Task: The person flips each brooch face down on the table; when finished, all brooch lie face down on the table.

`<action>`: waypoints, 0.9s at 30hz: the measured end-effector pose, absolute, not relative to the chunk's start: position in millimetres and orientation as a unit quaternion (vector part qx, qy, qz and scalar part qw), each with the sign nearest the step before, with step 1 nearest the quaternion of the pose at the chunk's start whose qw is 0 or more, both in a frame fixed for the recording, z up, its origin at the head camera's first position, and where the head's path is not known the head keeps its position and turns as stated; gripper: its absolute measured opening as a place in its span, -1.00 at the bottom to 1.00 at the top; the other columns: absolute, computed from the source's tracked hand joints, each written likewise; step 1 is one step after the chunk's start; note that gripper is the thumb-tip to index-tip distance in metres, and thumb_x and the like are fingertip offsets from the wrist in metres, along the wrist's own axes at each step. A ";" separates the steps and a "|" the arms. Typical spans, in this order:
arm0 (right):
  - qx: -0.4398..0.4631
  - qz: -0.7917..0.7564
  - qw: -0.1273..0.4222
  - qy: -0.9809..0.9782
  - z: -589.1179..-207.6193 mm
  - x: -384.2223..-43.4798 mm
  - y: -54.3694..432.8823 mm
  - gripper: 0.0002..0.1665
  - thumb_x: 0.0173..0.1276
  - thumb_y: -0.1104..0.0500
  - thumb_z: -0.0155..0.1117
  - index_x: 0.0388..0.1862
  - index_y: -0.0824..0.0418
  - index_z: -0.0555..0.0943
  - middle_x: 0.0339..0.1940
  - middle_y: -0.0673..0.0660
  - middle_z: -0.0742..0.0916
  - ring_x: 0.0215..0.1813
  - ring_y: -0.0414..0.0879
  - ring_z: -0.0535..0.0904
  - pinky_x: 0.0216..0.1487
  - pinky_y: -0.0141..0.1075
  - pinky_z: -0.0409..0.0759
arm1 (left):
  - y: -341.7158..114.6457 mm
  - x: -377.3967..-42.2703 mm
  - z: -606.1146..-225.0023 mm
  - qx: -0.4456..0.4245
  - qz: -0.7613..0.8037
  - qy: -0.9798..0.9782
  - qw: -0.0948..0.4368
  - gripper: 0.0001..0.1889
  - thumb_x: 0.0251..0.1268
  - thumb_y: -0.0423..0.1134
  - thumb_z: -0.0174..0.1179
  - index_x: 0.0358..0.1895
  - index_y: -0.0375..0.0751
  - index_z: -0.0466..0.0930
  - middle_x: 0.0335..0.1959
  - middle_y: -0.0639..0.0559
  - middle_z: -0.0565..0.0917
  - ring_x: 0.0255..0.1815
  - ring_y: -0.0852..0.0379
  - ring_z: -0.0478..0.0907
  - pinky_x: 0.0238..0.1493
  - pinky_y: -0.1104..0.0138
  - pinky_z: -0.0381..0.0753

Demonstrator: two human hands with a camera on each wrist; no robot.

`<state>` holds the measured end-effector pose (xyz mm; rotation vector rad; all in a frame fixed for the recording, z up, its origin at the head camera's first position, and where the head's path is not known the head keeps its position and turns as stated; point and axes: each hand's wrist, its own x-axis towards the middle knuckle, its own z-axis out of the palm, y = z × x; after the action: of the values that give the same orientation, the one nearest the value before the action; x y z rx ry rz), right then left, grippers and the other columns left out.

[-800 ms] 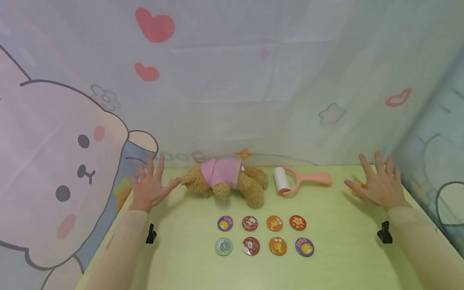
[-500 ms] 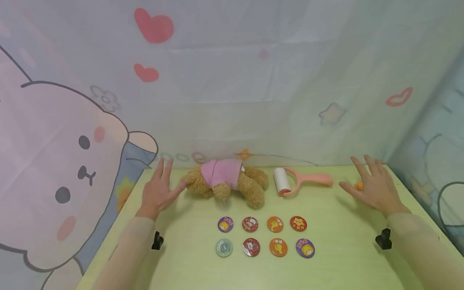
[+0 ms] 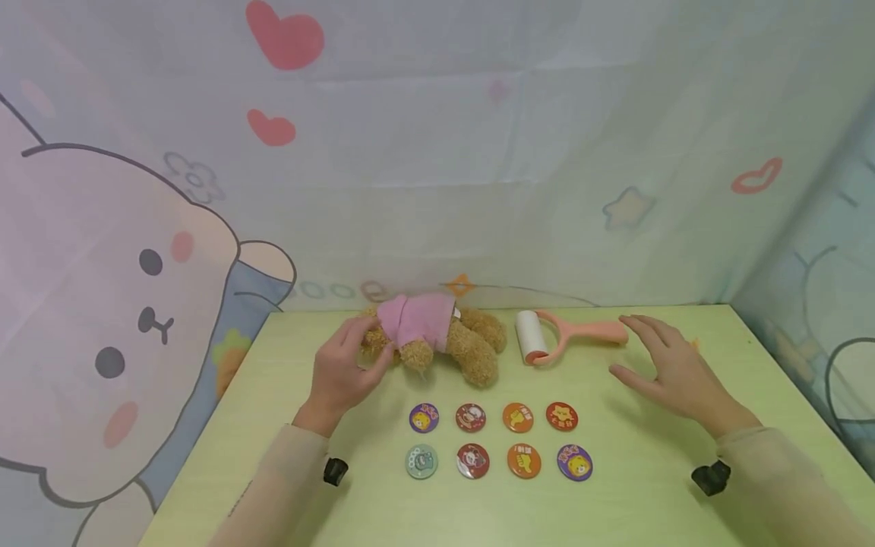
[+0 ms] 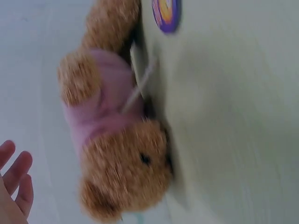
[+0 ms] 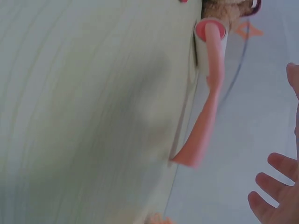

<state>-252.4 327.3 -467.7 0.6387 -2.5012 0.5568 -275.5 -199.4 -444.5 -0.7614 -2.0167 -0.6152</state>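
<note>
A brown teddy bear (image 3: 472,353) in a pink top (image 3: 420,323) lies on its side at the back of the table. My left hand (image 3: 342,376) hovers at its head, covering part of it in the head view; the left wrist view shows the fingers (image 4: 21,170) apart from the fur. Right of the bear lies a lint roller (image 3: 532,338) with a white roll and a pink handle (image 3: 595,333). My right hand (image 3: 680,376) is just past the handle's end, fingers spread and holding nothing. A small orange object (image 5: 159,218) is mostly hidden behind it in the head view.
Two rows of round badges lie in front of the bear, among them a green badge (image 3: 421,461), a red badge (image 3: 562,416) and a purple badge (image 3: 575,463). A printed cloth (image 3: 437,152) hangs behind the pale green table (image 3: 383,516).
Both hands have moved inward, the left to the bear's head and the right toward the lint roller's handle. The bear, roller and badges stay in place.
</note>
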 end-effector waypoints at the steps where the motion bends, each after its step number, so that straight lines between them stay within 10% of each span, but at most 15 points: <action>1: 0.239 0.203 0.247 -0.917 -467.6 -250.6 323.7 0.00 0.19 0.01 0.63 0.56 0.17 0.41 0.42 0.34 0.55 0.40 0.37 0.43 0.25 0.38 0.44 | -192.5 -272.6 -444.5 -0.319 -0.253 -0.808 0.426 -0.62 0.31 -0.10 0.30 0.01 -0.36 0.66 -0.21 -0.17 0.73 -0.29 -0.07 0.69 -0.30 0.12 0.73; 27: 0.292 0.227 0.040 -0.928 -494.6 -235.4 270.8 -0.20 0.39 -0.06 0.51 0.51 0.13 0.46 0.31 0.14 0.70 0.38 0.19 0.57 0.34 0.21 0.55 | -54.8 -236.5 -458.4 -0.503 -0.242 -0.795 0.240 -0.94 0.27 -0.22 0.45 -0.28 -0.07 0.76 -0.37 0.12 0.76 -0.44 0.30 0.58 -0.34 0.61 0.47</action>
<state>-235.4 270.8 -494.6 0.8935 -2.8437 0.6969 -236.5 -54.8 -458.4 -1.3758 -2.1756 -0.6618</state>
